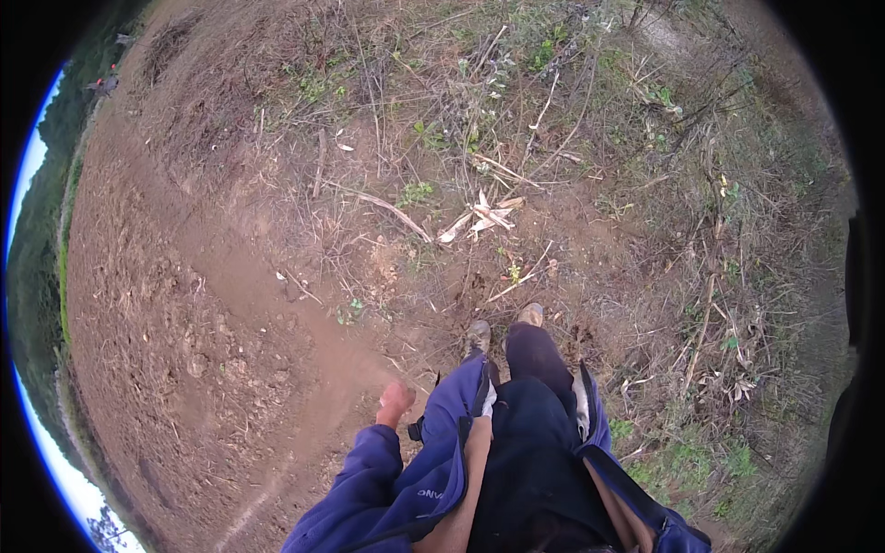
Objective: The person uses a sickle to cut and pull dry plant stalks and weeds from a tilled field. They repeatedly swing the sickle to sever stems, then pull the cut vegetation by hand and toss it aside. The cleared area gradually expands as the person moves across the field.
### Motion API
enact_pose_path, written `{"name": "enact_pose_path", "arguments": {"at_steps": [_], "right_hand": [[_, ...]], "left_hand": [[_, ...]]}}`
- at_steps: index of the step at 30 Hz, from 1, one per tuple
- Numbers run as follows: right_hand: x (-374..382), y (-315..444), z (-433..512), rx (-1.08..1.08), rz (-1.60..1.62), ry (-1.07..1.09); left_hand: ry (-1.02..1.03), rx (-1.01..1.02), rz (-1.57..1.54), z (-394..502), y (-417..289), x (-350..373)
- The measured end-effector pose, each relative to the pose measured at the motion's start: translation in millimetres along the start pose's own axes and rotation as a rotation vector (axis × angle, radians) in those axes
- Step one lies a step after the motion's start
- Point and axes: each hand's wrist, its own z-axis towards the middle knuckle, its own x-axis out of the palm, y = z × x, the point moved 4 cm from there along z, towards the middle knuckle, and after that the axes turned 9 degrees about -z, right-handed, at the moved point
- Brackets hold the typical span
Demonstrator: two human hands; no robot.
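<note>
My left hand (397,399) hangs beside my left hip, out from a blue jacket sleeve (373,449), over bare brown soil. Its fingers look curled, but whether anything is in them is hidden. A hazy brown patch (339,345) spreads over the soil just past it; I cannot tell whether it is dust or smooth earth. My right hand is out of view. Before me, the open blue jacket (442,442) hangs over dark trousers (536,422). My two worn shoes (531,314) stand on the ground, slightly apart.
Dry corn husks (487,216) and a dry stalk (394,213) lie ahead of my feet. Dry brush (712,311) tangles along the right. Loose cloddy soil (207,366) slopes at the left. Far off is a small dark figure with red on top (105,84).
</note>
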Motion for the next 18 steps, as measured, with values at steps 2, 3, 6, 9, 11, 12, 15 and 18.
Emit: {"name": "enact_pose_path", "arguments": {"at_steps": [2, 3, 6, 9, 11, 12, 15, 18], "right_hand": [[-10.6, -17.5, 13.4, 0.001, -0.006, -0.005], [-15.3, -28.2, 20.3, 0.000, -0.005, -0.010], [-32.9, -50.6, 51.1, -0.018, -0.015, -0.028], [-42.9, -64.3, 87.3, -0.055, -0.017, -0.039], [-35.1, -40.9, 121.7, -0.163, 0.027, -0.038], [-37.8, -38.2, 147.1, -0.206, 0.047, -0.073], [-110.3, -104.3, 218.5, -0.189, 0.088, -0.250], [-138.8, -17.5, 193.4, -0.162, 0.373, -0.064]], "left_hand": [[0.031, -0.004, -0.036, -1.3, -12.2, 14.7], [0.045, -0.005, -0.056, -3.6, -18.4, 22.3], [-0.003, -0.085, -0.113, -16.0, -33.0, 38.0], [0.007, -0.108, -0.095, -47.1, -37.8, 50.2], [-0.085, -0.068, 0.023, -56.3, 14.0, 56.7], [-0.119, -0.024, 0.074, -57.5, 20.5, 64.1], [-0.021, -0.135, -0.227, -83.6, -79.3, 94.2], [0.010, -0.209, -0.207, -119.1, -41.5, 96.5]]}}
